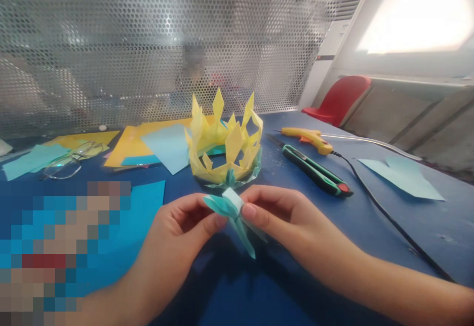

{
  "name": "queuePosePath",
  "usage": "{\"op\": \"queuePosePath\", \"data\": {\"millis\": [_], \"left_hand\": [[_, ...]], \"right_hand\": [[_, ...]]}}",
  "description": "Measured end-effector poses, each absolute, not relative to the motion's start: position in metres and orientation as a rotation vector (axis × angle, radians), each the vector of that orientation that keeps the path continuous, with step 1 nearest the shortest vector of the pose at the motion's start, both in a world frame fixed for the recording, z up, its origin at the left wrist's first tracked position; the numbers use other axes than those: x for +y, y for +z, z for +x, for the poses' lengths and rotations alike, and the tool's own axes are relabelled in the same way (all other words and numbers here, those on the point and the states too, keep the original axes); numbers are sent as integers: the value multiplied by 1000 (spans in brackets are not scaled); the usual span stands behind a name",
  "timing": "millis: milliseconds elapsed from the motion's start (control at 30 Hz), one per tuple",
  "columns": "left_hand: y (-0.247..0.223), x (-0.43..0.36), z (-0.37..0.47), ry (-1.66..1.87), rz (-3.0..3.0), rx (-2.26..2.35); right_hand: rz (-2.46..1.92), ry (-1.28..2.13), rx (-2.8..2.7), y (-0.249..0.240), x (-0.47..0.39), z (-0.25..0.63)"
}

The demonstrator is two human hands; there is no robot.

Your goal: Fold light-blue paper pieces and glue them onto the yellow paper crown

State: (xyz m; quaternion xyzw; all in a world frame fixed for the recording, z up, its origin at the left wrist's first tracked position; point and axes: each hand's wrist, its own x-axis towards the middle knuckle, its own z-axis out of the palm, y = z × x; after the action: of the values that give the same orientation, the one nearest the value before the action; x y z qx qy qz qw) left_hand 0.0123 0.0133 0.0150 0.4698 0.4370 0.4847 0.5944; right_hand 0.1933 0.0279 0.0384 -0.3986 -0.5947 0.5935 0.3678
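Note:
Between my two hands is a folded teal paper flower (232,208) with pointed petals and a pale square part at its top. My left hand (181,232) pinches its left side between thumb and fingers. On the other side my right hand (285,215) grips it near the pale square. Just behind stands a yellow paper crown (234,141) with diamond-shaped points. Teal folded paper pieces (255,170) sit along the crown's base, partly hidden behind the flower.
A green-black utility knife (314,170), blade out, and a yellow glue gun (307,136) with a black cord (385,207) lie to the right. Glasses (64,165), blue card (126,232) and orange sheets (128,143) lie left. A perforated metal screen (148,44) rises behind the table.

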Motion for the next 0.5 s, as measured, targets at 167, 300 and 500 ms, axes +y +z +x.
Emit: {"op": "queuePosePath", "data": {"millis": [167,300,500], "left_hand": [[17,11,14,1139,1064,993],[20,11,15,1094,1082,1024],[20,13,15,1087,1047,1053]], "right_hand": [[-1020,1627,-1471,39,29,194],[-980,1794,-1377,37,28,193],[-1022,1746,-1345,34,31,193]]}}
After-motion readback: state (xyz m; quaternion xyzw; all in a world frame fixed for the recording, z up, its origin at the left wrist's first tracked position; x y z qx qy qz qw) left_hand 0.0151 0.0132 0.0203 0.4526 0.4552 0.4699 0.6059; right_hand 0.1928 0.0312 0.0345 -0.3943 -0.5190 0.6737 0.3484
